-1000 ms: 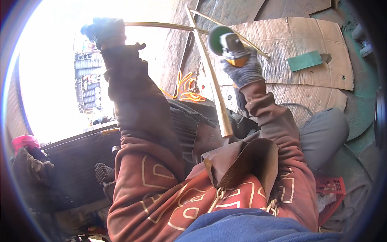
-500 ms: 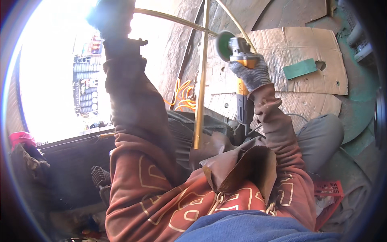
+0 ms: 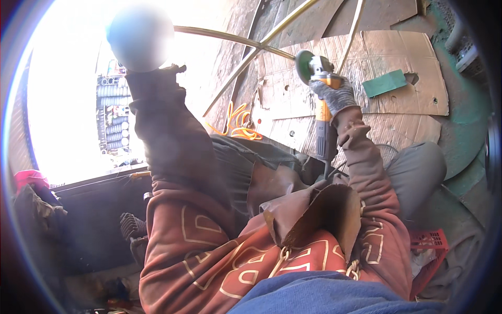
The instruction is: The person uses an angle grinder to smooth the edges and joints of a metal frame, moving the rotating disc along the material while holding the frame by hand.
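Note:
My right hand (image 3: 337,95), in a grey knit glove, is wrapped round the yellow and dark body of an angle grinder (image 3: 322,112), held upright. Its green disc (image 3: 304,67) stands beside the end of a brass-coloured rod; whether they touch I cannot tell. That rod belongs to a frame of crossing brass-coloured rods (image 3: 225,35), raised and tilted. It runs left into my left hand (image 3: 140,42), which appears to hold it, though a pale round glare hides the fingers. Another brass-coloured rod (image 3: 351,36) passes behind the grinder head.
Flattened cardboard (image 3: 387,49) lies ahead, bearing a green rectangular piece (image 3: 384,83). An orange cord (image 3: 238,123) is coiled left of it. A red plastic crate (image 3: 431,256) stands at lower right. Brown leather-like material (image 3: 293,209) covers my lap. Bright glare fills the upper left.
The rod frame has turned, its near end swinging left and its far end right. The grinder has moved slightly right and nearer. Glare now covers my left hand, which has come a little nearer.

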